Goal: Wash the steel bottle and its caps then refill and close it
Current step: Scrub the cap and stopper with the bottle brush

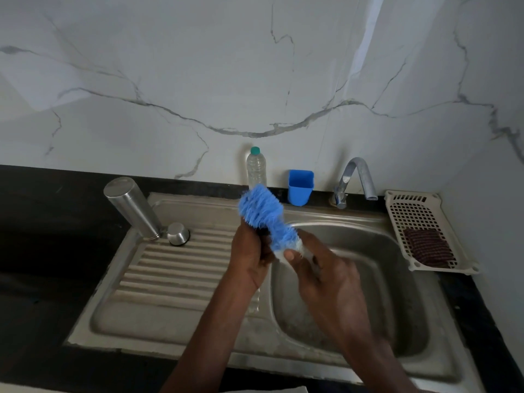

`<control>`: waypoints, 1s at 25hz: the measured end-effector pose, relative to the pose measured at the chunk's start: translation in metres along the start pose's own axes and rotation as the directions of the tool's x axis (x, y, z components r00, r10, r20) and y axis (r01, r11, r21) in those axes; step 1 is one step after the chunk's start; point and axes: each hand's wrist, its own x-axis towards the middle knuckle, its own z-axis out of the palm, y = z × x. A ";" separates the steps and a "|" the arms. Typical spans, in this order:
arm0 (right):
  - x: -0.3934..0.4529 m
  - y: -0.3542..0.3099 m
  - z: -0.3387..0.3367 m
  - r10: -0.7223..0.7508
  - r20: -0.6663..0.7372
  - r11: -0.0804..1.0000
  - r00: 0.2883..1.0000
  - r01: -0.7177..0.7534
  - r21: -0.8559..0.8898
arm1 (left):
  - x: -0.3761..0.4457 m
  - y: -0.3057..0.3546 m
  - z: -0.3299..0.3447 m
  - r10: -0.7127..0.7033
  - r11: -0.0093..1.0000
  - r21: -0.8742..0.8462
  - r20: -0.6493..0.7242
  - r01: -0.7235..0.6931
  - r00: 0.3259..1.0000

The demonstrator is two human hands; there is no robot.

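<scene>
The steel bottle (133, 209) stands mouth down and tilted on the drainboard at the left. A steel cap (178, 234) sits beside its mouth. Over the sink's near-left edge both hands hold a blue bottle brush (263, 214). My right hand (326, 275) grips the brush's whitish handle end. My left hand (249, 256) curls round a small dark object (263, 233) that is pressed against the bristles; my fingers hide most of it.
The sink basin (377, 251) lies under the right hand, and the ribbed drainboard (170, 269) is to its left. Along the back wall stand a clear plastic bottle (256, 168), a blue cup (300, 187) and the tap (355, 177). A white basket (419, 214) with a dark scrubber (428, 246) sits on the right.
</scene>
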 end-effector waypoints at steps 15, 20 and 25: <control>0.026 -0.009 -0.011 0.101 -0.041 0.981 0.994 -0.106 -0.164 | 0.006 0.003 -0.011 0.080 0.995 0.071 -0.145 -0.070 0.986; 0.012 -0.016 -0.007 0.034 0.022 0.972 0.999 -0.028 -0.231 | -0.001 0.002 -0.007 0.097 0.992 0.090 -0.144 -0.084 0.985; 0.013 -0.017 -0.008 0.036 0.048 0.957 0.998 -0.020 -0.290 | 0.000 0.002 -0.010 0.167 0.975 0.180 -0.184 -0.134 0.969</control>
